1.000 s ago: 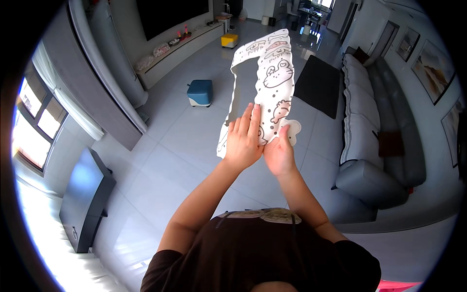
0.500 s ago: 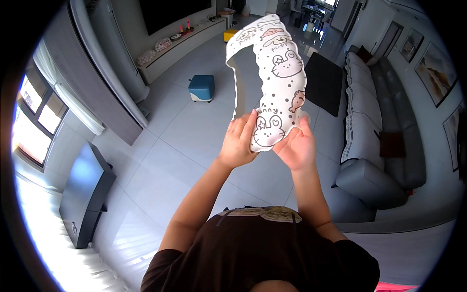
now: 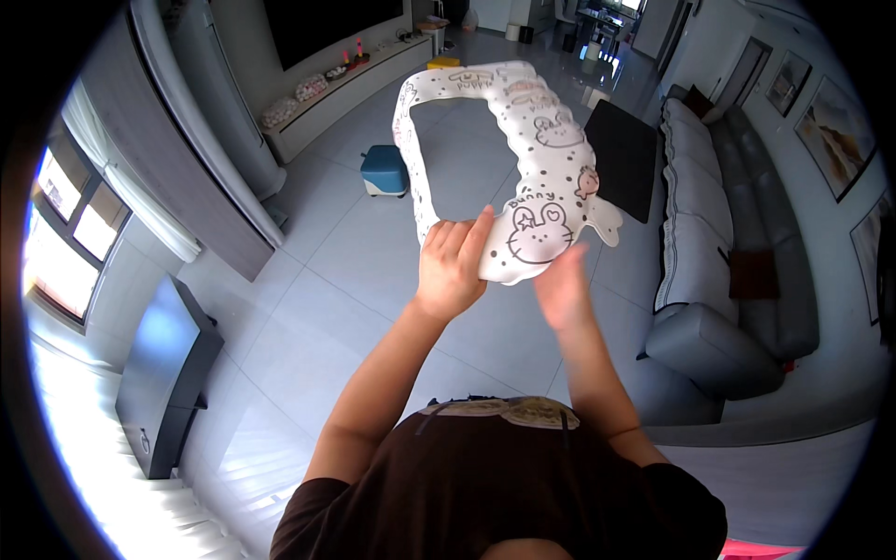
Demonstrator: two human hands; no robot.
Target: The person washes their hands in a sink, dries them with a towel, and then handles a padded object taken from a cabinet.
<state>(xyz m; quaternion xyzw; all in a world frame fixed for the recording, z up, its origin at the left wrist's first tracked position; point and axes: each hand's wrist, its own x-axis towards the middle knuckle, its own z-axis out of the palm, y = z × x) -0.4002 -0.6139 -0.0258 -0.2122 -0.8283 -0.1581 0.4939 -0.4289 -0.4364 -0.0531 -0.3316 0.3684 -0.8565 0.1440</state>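
Observation:
In front of me hangs a white, ring-shaped band (image 3: 551,173) of soft-looking sheet material with wavy edges. Cartoon animals and dark dots are printed on it, and its middle is an open hole. A small rounded flap (image 3: 605,220) sticks out from its right side. My left hand (image 3: 451,266) grips the lower left of the ring, fingers closed over the near edge. Just under the lower right edge is my right hand (image 3: 562,289), smeared by motion. Its fingers are partly behind the band, and whether they touch it I cannot tell.
A blue stool (image 3: 385,171) stands on the tiled floor (image 3: 308,327) beyond the ring. Along the right runs a grey sofa (image 3: 700,243), with a dark mat (image 3: 621,159) beside it. A low dark cabinet (image 3: 163,373) is at the left by the window; a long shelf (image 3: 359,79) lies ahead.
The ring has tilted and spread wider, its far end moving down and left so the hole shows more. Its right flap has come into view. My right hand has shifted slightly down and left.

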